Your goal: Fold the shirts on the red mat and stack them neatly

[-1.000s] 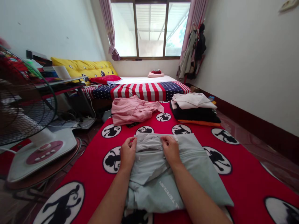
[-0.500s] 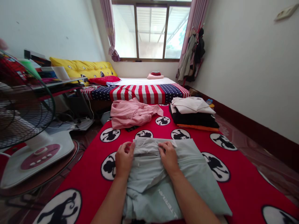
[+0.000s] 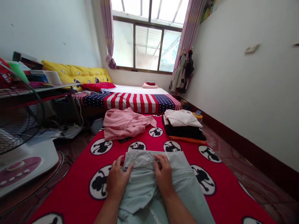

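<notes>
Item: one pale green garment (image 3: 149, 189), folded over on itself, lying on the near part of the red rug (image 3: 70, 183) and running out of my view at the bottom of the frame; faint lettering shows on it. Left hand (image 3: 116, 182): clenched, fingers curled over the garment's upper fold. Right hand (image 3: 164, 177): clenched likewise, fingertips pinching the same fold just beside it. From here, I would keep both pinches level and close to the fold, with the layers smoothed flat so nothing bunches.

Count on the rug: one pink shirt (image 3: 125, 123), loose and crumpled, near the far edge; one stack of folded clothes (image 3: 184, 132), showing white, black and orange layers, beside the shirt; at least seven white monkey roundels (image 3: 101, 146). Beyond the far edge: one bed (image 3: 130, 102), under a stars-and-stripes cover. Left of the rug: one electric fan (image 3: 21, 115).
</notes>
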Available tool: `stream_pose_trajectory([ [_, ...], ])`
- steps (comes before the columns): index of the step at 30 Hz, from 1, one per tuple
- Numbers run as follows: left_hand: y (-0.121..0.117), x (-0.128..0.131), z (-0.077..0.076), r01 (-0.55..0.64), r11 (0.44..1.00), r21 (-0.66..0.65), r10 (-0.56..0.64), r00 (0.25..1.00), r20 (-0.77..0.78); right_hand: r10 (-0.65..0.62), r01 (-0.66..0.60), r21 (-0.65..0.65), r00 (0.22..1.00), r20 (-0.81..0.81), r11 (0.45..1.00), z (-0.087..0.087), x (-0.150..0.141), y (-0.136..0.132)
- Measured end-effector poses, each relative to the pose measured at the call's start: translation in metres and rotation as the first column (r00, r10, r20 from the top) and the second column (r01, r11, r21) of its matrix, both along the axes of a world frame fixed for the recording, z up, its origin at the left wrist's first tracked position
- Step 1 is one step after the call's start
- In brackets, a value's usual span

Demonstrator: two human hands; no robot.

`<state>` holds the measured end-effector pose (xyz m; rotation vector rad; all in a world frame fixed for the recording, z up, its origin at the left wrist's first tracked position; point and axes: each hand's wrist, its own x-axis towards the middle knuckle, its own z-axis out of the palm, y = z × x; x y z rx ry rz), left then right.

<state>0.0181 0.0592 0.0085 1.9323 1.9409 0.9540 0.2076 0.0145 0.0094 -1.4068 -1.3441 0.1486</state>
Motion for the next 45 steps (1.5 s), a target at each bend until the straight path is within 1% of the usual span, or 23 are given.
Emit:
stream_pose_trajectory([
  [3,-0.002,0.0,0.001,0.008,1.0,-0.024,-0.008,1.0,0.007,-0.064,0.059,0.066,0.996,0.067,0.996,0.008,0.018,-0.017],
  [6,-0.004,0.001,0.005,0.012,0.997,-0.071,-0.013,1.0,-0.022,-0.192,0.186,0.05,0.967,0.168,0.981,0.015,0.059,-0.029],
  [8,-0.005,0.002,0.009,0.013,0.994,-0.109,-0.018,0.999,-0.042,-0.277,0.294,-0.056,0.939,0.205,0.954,0.017,0.091,-0.032],
  [11,-0.004,0.002,0.013,0.031,0.987,-0.155,-0.04,0.998,-0.056,-0.327,0.354,-0.363,0.935,0.136,0.862,0.018,0.129,-0.031],
  [13,-0.004,0.002,0.014,0.06,0.985,-0.161,-0.071,0.996,-0.058,-0.309,0.296,-0.522,0.949,0.064,0.8,0.019,0.139,-0.03],
  [14,-0.004,0.002,0.013,0.08,0.985,-0.152,-0.089,0.995,-0.054,-0.281,0.246,-0.569,0.959,0.027,0.785,0.02,0.141,-0.031],
  [18,-0.002,0.0,0.001,0.209,0.977,-0.048,-0.208,0.978,0.027,-0.152,-0.016,-0.636,0.966,-0.209,0.771,0.024,0.135,-0.041],
  [21,0.007,-0.001,-0.002,0.368,0.929,0.038,-0.37,0.924,0.093,-0.173,-0.124,-0.64,0.908,-0.381,0.758,0.022,0.135,-0.055],
  [23,0.021,0.003,0.011,0.475,0.877,0.071,-0.48,0.874,0.082,-0.233,-0.117,-0.622,0.861,-0.453,0.775,0.019,0.135,-0.068],
  [24,0.03,0.008,0.023,0.519,0.851,0.083,-0.524,0.85,0.058,-0.263,-0.108,-0.611,0.835,-0.484,0.784,0.017,0.133,-0.076],
  [27,0.064,0.037,0.074,0.624,0.769,0.134,-0.623,0.78,-0.057,-0.326,-0.127,-0.566,0.706,-0.628,0.815,0.015,0.114,-0.099],
  [29,0.085,0.064,0.109,0.694,0.698,0.174,-0.684,0.719,-0.124,-0.34,-0.173,-0.495,0.536,-0.773,0.852,0.015,0.09,-0.113],
  [30,0.093,0.077,0.122,0.705,0.683,0.193,-0.693,0.708,-0.137,-0.353,-0.186,-0.465,0.432,-0.83,0.866,0.013,0.077,-0.12],
  [31,0.097,0.089,0.131,0.694,0.683,0.227,-0.687,0.716,-0.124,-0.38,-0.187,-0.455,0.331,-0.864,0.871,0.01,0.065,-0.125],
  [33,0.092,0.105,0.137,0.661,0.678,0.322,-0.684,0.728,-0.052,-0.44,-0.175,-0.47,0.186,-0.879,0.865,-0.002,0.045,-0.135],
  [34,0.082,0.107,0.133,0.641,0.676,0.362,-0.691,0.723,0.01,-0.455,-0.162,-0.475,0.146,-0.878,0.865,-0.009,0.039,-0.14],
  [36,0.05,0.099,0.117,0.619,0.685,0.385,-0.711,0.684,0.165,-0.435,-0.143,-0.449,0.119,-0.893,0.882,-0.022,0.038,-0.15],
  [37,0.03,0.088,0.105,0.619,0.705,0.348,-0.706,0.663,0.25,-0.408,-0.147,-0.423,0.123,-0.905,0.894,-0.026,0.042,-0.155],
  [39,-0.011,0.055,0.077,0.596,0.775,0.211,-0.627,0.686,0.368,-0.369,-0.174,-0.389,0.138,-0.919,0.905,-0.027,0.057,-0.164],
  [40,-0.03,0.035,0.063,0.561,0.818,0.132,-0.562,0.726,0.398,-0.358,-0.195,-0.382,0.15,-0.922,0.903,-0.024,0.066,-0.167],
  [42,-0.061,-0.006,0.035,0.383,0.924,0.006,-0.337,0.805,0.489,-0.331,-0.246,-0.37,0.184,-0.925,0.896,-0.014,0.085,-0.17],
  [43,-0.073,-0.023,0.022,0.304,0.95,-0.072,-0.217,0.807,0.55,-0.319,-0.271,-0.368,0.209,-0.924,0.889,-0.009,0.092,-0.169],
  [45,-0.092,-0.044,0.002,0.255,0.94,-0.228,-0.031,0.726,0.687,-0.314,-0.323,-0.402,0.292,-0.904,0.857,0.0,0.099,-0.163],
])
